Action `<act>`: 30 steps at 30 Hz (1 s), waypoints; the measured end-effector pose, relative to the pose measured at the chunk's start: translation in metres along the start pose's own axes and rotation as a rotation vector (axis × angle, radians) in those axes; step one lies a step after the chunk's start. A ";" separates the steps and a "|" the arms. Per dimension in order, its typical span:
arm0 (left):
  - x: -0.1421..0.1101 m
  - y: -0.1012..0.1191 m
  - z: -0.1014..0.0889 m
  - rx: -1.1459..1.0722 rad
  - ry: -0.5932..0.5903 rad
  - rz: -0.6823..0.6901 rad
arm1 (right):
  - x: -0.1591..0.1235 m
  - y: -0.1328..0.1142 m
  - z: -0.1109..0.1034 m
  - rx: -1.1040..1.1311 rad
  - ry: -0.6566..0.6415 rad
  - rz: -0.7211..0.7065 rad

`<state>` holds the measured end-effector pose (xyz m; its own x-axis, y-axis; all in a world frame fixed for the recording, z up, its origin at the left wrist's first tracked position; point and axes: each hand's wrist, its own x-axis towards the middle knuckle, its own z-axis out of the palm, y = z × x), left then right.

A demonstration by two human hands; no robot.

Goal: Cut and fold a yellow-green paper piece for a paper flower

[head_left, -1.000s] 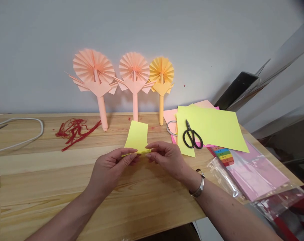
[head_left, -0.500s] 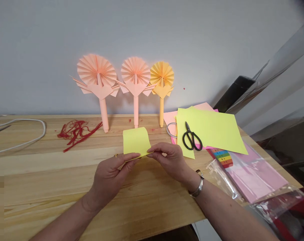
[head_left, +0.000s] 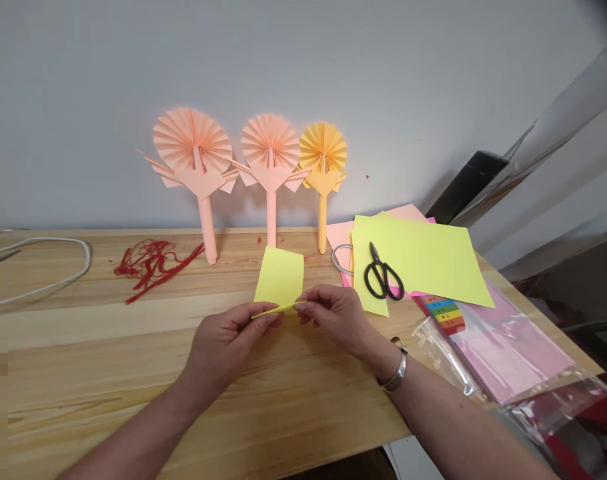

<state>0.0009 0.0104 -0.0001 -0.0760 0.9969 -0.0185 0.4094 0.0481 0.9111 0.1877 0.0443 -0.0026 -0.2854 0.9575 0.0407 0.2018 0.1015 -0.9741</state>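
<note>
The fingers (head_left: 257,309) of the left hand (head_left: 218,343) and right hand (head_left: 336,319) pinched the near edge of a yellow paper strip (head_left: 281,277) over the desk (head_left: 133,347); beyond I saw pleated paper fans (head_left: 271,179), and rightward, black scissors (head_left: 375,252) on yellow sheets (head_left: 428,257).

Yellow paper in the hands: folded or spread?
Partly folded: the yellow paper has a narrow folded near edge pinched by the left hand and right hand; the rest spreads beyond them.

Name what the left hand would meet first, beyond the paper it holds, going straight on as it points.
Probably the right hand, which pinches the same yellow paper; exact depth is hard to judge.
</note>
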 end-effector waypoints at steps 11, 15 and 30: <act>0.001 0.000 0.000 0.031 -0.036 0.011 | -0.001 -0.005 -0.001 -0.014 -0.009 0.027; 0.000 0.002 0.000 0.025 -0.045 0.013 | -0.001 -0.004 -0.001 -0.016 -0.011 0.028; 0.001 0.000 0.000 0.082 -0.045 0.062 | 0.000 0.003 0.000 -0.020 -0.008 0.026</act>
<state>0.0007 0.0111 -0.0002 -0.0084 0.9998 0.0170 0.4853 -0.0108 0.8743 0.1885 0.0445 -0.0050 -0.2867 0.9579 0.0133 0.2279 0.0817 -0.9703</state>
